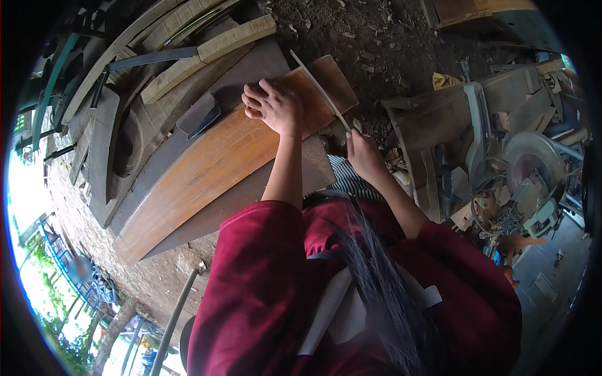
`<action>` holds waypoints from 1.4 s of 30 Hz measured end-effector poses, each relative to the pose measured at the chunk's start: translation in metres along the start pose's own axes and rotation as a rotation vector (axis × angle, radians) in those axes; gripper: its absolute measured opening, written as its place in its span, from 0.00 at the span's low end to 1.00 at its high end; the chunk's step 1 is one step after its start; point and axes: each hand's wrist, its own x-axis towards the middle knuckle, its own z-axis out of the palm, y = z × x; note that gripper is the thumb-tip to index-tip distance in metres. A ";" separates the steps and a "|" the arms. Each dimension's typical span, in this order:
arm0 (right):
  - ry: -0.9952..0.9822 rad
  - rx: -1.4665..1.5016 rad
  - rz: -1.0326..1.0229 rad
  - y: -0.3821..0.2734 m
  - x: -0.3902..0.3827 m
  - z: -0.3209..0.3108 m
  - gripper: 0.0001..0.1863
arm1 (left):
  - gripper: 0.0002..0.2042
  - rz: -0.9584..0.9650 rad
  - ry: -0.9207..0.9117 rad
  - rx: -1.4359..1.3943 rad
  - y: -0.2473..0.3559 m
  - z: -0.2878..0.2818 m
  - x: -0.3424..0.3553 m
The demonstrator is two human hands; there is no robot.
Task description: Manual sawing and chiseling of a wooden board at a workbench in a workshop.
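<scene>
The saw [321,91] ends hidden in the right hand [365,153].

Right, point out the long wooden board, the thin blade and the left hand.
Long wooden board [204,164]: head view, middle of its top face.
Thin blade [320,90]: head view, halfway along its length.
Left hand [279,110]: head view, back of the hand.

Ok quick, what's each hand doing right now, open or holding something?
Left hand: on the wooden board, partly curled; whether it grips can't be told.
Right hand: closed, holding the thin saw-like tool.
</scene>
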 end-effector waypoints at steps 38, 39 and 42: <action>-0.019 0.052 0.090 0.042 -0.018 0.037 0.18 | 0.11 0.043 0.030 0.014 0.002 0.000 0.000; -0.002 0.043 0.098 0.043 -0.019 0.038 0.19 | 0.11 0.043 0.026 0.016 0.004 0.000 0.000; -0.018 0.111 0.113 0.030 -0.021 0.031 0.19 | 0.11 0.037 0.035 0.008 0.000 0.001 0.002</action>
